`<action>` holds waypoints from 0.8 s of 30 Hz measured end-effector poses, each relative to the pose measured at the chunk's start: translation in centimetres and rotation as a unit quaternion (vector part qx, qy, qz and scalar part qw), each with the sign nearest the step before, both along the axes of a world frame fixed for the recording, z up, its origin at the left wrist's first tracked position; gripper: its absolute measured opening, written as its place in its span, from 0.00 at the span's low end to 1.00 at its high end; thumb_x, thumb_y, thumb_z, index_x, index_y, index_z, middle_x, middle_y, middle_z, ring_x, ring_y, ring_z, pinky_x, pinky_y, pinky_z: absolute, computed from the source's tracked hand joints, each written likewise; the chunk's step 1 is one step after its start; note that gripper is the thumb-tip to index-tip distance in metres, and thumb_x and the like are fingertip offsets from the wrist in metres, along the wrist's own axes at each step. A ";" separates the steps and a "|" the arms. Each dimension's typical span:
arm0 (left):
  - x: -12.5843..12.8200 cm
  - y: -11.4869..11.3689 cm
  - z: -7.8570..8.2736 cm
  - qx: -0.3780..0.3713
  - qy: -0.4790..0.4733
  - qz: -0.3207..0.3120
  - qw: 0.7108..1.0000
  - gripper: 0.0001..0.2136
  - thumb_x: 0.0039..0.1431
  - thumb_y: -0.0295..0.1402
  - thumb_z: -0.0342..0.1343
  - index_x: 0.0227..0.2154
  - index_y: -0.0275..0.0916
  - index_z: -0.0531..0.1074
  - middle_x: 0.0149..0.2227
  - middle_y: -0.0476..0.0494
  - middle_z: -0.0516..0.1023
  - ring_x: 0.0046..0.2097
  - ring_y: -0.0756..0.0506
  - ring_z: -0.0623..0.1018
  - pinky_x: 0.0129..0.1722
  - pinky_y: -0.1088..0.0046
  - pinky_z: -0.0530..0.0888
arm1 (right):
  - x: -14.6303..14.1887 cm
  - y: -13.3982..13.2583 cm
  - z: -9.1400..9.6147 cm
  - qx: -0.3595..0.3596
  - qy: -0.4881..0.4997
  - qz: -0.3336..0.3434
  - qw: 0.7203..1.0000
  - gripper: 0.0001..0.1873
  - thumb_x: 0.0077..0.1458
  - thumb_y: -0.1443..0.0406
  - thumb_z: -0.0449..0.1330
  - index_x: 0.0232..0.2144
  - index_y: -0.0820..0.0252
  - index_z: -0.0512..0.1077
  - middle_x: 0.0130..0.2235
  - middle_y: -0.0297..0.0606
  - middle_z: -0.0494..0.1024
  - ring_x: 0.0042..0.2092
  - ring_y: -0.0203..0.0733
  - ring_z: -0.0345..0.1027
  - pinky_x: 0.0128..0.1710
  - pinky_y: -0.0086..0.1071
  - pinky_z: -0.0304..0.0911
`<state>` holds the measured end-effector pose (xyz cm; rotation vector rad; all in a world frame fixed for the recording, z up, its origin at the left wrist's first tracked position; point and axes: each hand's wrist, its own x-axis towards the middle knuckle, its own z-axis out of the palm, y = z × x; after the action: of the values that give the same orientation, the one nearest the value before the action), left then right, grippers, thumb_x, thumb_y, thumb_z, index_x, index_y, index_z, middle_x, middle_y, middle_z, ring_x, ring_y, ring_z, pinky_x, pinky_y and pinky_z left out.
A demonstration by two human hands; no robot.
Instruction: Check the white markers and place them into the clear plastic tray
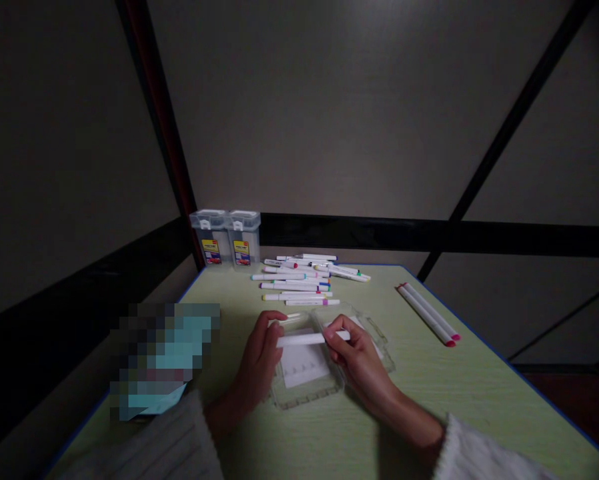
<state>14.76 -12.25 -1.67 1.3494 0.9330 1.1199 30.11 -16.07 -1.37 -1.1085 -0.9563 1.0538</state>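
Note:
A white marker pen (304,339) lies level between both hands, just above an open clear plastic case (299,393) with a white paper insert. My left hand (260,363) curls round the case's left side, and its fingertips touch the pen's left end. My right hand (355,357) pinches the pen's right end, fingers closed on it. The clear lid (379,337) of the case lies behind my right hand.
A heap of several white markers with coloured caps (304,280) lies further back on the pale green table (479,393). Two clear lidded marker boxes (227,239) stand at the far left corner. Two pink-tipped markers (429,315) lie to the right. A blurred patch sits at the left edge.

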 end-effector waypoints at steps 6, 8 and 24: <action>0.1 0.1 0.1 -0.008 0.026 0.023 0.999 0.19 0.54 0.52 0.45 0.31 0.40 0.65 0.26 0.53 0.60 0.21 0.55 0.58 0.17 0.82 0.56 | 0.0 0.0 -0.1 0.018 0.006 -0.010 1.000 0.14 0.42 0.58 0.65 0.20 0.59 0.64 0.17 0.25 0.59 0.21 0.31 0.50 0.20 0.27 0.44; 0.1 0.1 0.2 -0.003 0.036 0.031 0.999 0.20 0.52 0.53 0.46 0.29 0.39 0.66 0.26 0.52 0.61 0.22 0.54 0.59 0.18 0.82 0.57 | 0.1 -0.1 -0.1 0.021 0.020 -0.010 1.000 0.12 0.42 0.60 0.65 0.21 0.59 0.65 0.18 0.26 0.60 0.21 0.31 0.50 0.21 0.27 0.44; 0.4 0.5 0.1 0.012 0.011 0.022 1.000 0.17 0.54 0.49 0.46 0.26 0.38 0.65 0.20 0.56 0.58 0.15 0.57 0.54 0.12 0.83 0.49 | 0.0 -0.2 0.2 0.026 0.067 0.003 0.997 0.10 0.37 0.66 0.65 0.23 0.58 0.65 0.22 0.27 0.61 0.24 0.32 0.51 0.22 0.28 0.44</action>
<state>15.12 -11.75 -1.54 1.3698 0.9716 1.1542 30.11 -16.26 -1.15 -0.9792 -0.8760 1.0882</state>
